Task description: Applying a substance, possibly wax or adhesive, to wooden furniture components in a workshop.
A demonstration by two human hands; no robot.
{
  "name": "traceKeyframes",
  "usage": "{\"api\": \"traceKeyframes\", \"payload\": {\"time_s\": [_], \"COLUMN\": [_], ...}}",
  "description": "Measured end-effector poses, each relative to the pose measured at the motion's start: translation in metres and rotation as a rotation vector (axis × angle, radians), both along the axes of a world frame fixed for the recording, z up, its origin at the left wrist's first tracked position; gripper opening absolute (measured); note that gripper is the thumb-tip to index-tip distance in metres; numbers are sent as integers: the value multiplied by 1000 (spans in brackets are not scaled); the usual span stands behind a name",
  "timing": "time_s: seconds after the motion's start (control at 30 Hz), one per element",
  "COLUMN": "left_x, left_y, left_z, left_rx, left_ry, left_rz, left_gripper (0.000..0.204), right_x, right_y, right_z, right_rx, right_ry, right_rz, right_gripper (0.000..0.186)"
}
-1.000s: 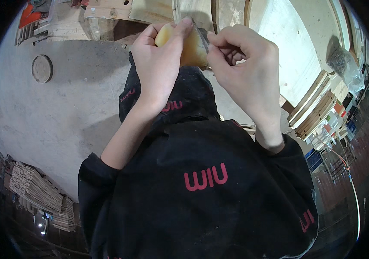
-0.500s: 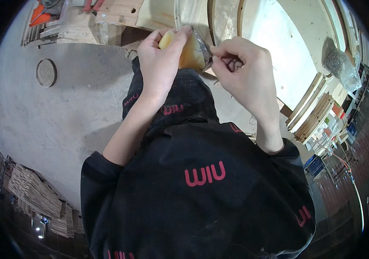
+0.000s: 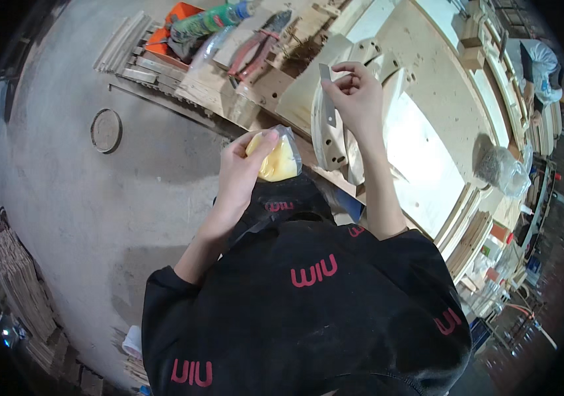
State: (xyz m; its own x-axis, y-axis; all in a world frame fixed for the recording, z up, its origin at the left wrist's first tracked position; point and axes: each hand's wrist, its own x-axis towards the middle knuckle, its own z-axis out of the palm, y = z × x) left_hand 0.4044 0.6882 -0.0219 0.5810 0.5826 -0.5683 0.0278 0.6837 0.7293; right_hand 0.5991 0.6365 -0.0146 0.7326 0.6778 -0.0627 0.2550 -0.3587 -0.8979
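My left hand [image 3: 237,173] is closed on a clear plastic bag [image 3: 283,160] with soft yellow paste inside, its thumb pressing on the bag over my lap. To the right and farther out, my right hand [image 3: 359,102] pinches a thin, flat metal strip [image 3: 326,91], held nearly upright, with small holes at its lower end. Right beneath that hand, curved wooden pieces [image 3: 323,135] with dark holes rest on the wooden work surface [image 3: 427,175].
Red-handled pliers [image 3: 253,56], a green bottle [image 3: 209,22] and an orange bin [image 3: 179,14] lie at the far left of the bench. A plastic bag of small dark pieces [image 3: 498,168] sits on the right. A round disc [image 3: 105,131] is on the floor.
My right hand has moved away from the yellow bag, up and right over the curved pieces, and the metal strip now shows in it. The view has shifted, bringing in more of the bench.
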Motion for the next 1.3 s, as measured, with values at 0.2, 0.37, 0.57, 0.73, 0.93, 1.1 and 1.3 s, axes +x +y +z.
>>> {"api": "traceKeyframes", "payload": {"time_s": [0.2,0.37,0.57,0.73,0.93,1.1,1.3], "left_x": [-20,-33,-23,-11,2,10,16], "left_y": [16,25,22,12,-3,-13,-23], "left_z": [30,67,100,108,111,110,113], "left_rx": [94,228,365,387,366,367,389], "left_ry": [-31,-81,-134,-139,-135,-132,-130], "left_rz": [77,46,-71,-154,-184,-232,-286], "left_gripper": [24,23,21,21,20,20,19], "right_x": [-11,-42,-65,-60,-48,-45,-40], "right_y": [39,3,-25,-40,-60,-71,-85], "right_z": [4,70,98,98,96,102,104], "right_rx": [164,190,192,355,379,369,376], "right_ry": [39,347,419,389,285,220,207], "right_rz": [-45,330,520,417,397,356,339], "right_gripper": [22,23,19,13,11,10,7]}}
